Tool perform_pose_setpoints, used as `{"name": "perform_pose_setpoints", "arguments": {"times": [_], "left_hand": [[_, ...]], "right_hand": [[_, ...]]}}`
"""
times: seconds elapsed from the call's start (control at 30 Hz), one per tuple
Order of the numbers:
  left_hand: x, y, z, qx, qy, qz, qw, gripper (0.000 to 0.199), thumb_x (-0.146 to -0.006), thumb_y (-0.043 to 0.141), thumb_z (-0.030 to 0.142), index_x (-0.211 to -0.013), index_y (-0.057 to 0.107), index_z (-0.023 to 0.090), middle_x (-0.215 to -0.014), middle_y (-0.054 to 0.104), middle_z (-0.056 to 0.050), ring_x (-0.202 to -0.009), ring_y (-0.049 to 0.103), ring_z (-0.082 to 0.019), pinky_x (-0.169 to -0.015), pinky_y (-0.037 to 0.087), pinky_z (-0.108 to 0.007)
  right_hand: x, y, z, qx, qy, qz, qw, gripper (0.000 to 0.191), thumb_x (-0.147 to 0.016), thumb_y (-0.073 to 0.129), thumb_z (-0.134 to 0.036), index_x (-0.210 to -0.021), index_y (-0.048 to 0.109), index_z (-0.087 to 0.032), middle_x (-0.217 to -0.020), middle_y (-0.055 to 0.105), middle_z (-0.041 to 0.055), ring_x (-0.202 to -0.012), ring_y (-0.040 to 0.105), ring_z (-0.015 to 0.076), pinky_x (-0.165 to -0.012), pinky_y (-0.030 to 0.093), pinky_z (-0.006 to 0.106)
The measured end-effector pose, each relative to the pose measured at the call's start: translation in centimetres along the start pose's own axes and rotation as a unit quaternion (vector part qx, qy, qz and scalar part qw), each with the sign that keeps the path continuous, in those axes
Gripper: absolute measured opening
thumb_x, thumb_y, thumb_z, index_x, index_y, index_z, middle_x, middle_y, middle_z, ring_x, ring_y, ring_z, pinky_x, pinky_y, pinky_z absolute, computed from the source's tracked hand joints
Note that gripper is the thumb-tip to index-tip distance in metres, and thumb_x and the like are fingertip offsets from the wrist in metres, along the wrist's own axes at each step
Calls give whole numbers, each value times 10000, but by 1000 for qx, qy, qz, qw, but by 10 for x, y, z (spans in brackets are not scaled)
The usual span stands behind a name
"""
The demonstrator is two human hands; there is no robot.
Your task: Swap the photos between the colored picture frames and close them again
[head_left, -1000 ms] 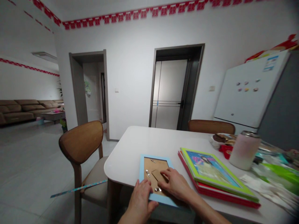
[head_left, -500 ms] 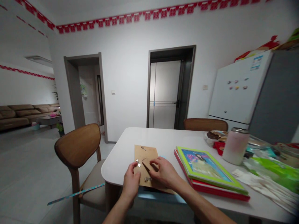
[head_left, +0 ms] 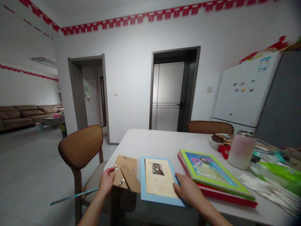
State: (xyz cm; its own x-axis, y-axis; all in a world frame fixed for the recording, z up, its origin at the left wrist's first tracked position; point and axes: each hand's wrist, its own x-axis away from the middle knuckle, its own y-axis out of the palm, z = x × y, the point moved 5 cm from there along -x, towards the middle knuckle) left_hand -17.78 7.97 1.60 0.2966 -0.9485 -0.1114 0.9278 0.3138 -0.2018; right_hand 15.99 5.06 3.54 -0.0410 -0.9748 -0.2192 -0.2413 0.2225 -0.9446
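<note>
My left hand (head_left: 107,180) grips the left edge of a brown picture-frame backing board (head_left: 129,164). The board has metal clips and a fold-out stand flap and lies at the table's left front edge. Beside it on the right is a light blue picture frame (head_left: 162,201). Inside the frame shows a cream printed sheet (head_left: 158,185) with a small photo on it. My right hand (head_left: 188,189) holds the frame's right edge, thumb toward the sheet and some fingers hidden.
To the right, a green picture frame (head_left: 211,169) lies on red ones (head_left: 230,195). Beyond stand a pink-white tumbler (head_left: 242,150), white gloves or cloth (head_left: 265,191) and green packaging (head_left: 279,174). A wooden chair (head_left: 82,146) stands left of the white table (head_left: 150,141).
The backing board has moved left, off the blue frame, and the frame with its sheet is now uncovered. My right hand has gone from the stand flap to the frame's right edge.
</note>
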Motion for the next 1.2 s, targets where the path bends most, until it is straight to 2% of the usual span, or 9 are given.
{"name": "perform_pose_setpoints", "arguments": {"times": [0.17,0.33,0.47,0.63,0.73,0.83,0.93,1.03,1.2], "left_hand": [[4,-14,11,-107,63,42,991,216,-658,487,101,-860,543,153,-888,621,-57,-919,552,-204,-819,390,-308],[34,14,30,-148,143,45,977,323,-656,452,79,-969,522,119,-1198,451,-122,-1159,347,-209,-985,224,-348],[80,64,60,-142,258,-57,954,359,-672,471,129,-1027,516,158,-1237,429,-94,-1165,342,-211,-987,248,-388],[118,123,93,-127,276,-207,930,583,-628,605,272,-1163,419,136,-1287,358,-124,-1180,309,-251,-981,267,-406],[121,133,112,-128,294,-192,928,577,-642,590,261,-1170,403,123,-1257,390,-127,-1158,337,-246,-975,282,-388],[116,120,130,-125,349,-133,919,416,-690,484,154,-1104,451,147,-1096,518,-92,-1046,448,-202,-925,344,-335],[99,88,127,-118,327,-36,937,356,-726,397,128,-1077,453,151,-977,559,-84,-908,526,-186,-816,417,-317],[79,49,100,-105,251,52,961,319,-728,394,159,-1041,458,157,-959,577,-80,-871,548,-196,-770,426,-324],[68,20,41,-115,158,43,980,279,-683,458,256,-943,510,167,-886,620,-63,-818,579,-213,-706,437,-298]], "right_hand": [[-3,1,-2,-3,25,-2,1000,470,-667,408,-159,-1125,455,-61,-953,601,180,-903,556,242,-760,385,309],[-8,-1,5,-139,66,-6,988,548,-659,390,-181,-1181,366,-16,-991,590,177,-886,565,221,-753,403,286],[2,-10,-4,-368,114,-54,921,630,-675,318,-202,-1280,198,-71,-764,647,70,-629,609,158,-549,443,234],[21,-50,-36,-524,119,-34,843,724,-644,329,-203,-1317,80,-104,-916,631,96,-603,610,144,-507,455,221],[25,-67,-51,-570,103,-20,815,746,-623,395,-231,-1310,124,-128,-962,610,94,-626,609,143,-540,476,230],[22,-66,-51,-590,91,-29,802,742,-607,445,-252,-1293,183,-143,-1000,577,103,-663,618,148,-565,493,242],[14,-47,-33,-552,99,-41,827,703,-618,423,-218,-1280,211,-120,-968,575,121,-698,621,163,-572,494,257],[6,-22,-8,-407,92,-37,908,638,-631,393,-186,-1251,283,-81,-980,589,142,-795,606,194,-677,480,300],[1,3,12,-159,48,8,986,521,-668,383,-184,-1157,433,-10,-1136,517,187,-1047,482,234,-912,333,329]]}}
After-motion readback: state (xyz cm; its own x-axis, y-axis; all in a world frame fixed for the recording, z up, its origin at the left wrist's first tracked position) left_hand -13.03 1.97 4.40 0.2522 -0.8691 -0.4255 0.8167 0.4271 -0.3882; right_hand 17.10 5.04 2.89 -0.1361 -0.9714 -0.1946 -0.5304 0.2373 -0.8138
